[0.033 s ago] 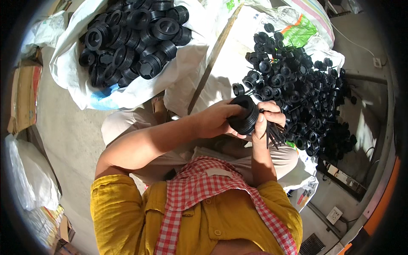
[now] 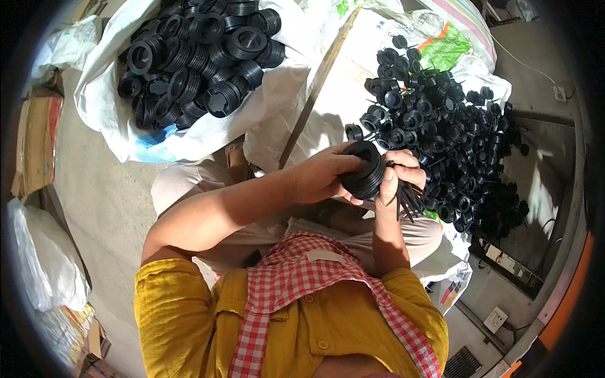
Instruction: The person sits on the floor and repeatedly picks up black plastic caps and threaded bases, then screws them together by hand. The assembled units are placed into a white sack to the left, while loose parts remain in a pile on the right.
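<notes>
My left hand (image 2: 320, 175) is wrapped round a black threaded plastic plug (image 2: 364, 171), its thumb reaching into the hollow round end. From the other side, my right hand (image 2: 401, 173) is closed with its thumb against the plug's edge. A bunch of thin black plastic strips (image 2: 409, 201) sticks out downward from the right hand; their upper ends are hidden by the fingers. Both hands are above my crossed legs. Just beyond the right hand lies a heap of small black plastic caps (image 2: 435, 129), some with thin stems.
A white woven sack (image 2: 104, 126) at the far left holds many similar black threaded plugs (image 2: 220, 97). A wooden stick (image 2: 315, 94) lies between sack and heap. White sheeting (image 2: 353, 53) lies under the caps. Cardboard (image 2: 38, 145) and a plastic bag (image 2: 47, 258) stand at the left.
Both hands and the plug have shifted very slightly to the right. The grip looks the same.
</notes>
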Demonstrator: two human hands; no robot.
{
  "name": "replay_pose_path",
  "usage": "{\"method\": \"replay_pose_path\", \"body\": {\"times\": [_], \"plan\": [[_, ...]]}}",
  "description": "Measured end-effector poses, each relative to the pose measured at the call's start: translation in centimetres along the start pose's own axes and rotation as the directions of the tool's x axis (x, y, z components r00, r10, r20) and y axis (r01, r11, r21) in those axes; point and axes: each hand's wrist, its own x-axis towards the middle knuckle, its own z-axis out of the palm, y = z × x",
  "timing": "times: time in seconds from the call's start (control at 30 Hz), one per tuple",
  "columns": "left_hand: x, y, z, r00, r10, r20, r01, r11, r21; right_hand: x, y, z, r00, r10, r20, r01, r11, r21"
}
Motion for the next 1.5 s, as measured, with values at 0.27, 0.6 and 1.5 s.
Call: {"method": "replay_pose_path", "body": {"times": [0.27,0.6,1.5], "plan": [[1.1,0.0,0.0,0.858,0.412,0.305,-0.185,-0.307,0.934,-3.3,3.0,-0.7,0.880,0.424,-0.213,-0.444,0.894,-0.056],[-2.2,10.1,-2.5,0.386,0.859,0.335,0.584,-0.509,0.632,-5.0,11.6,-4.6,0.786,0.489,-0.379,-0.582,0.378,-0.720],[2.7,4.8,-3.4,0.869,-0.003,-0.495,0.249,0.867,0.432,-2.7,1.6,-2.0,0.851,0.483,-0.206,-0.509,0.856,-0.097]]}}
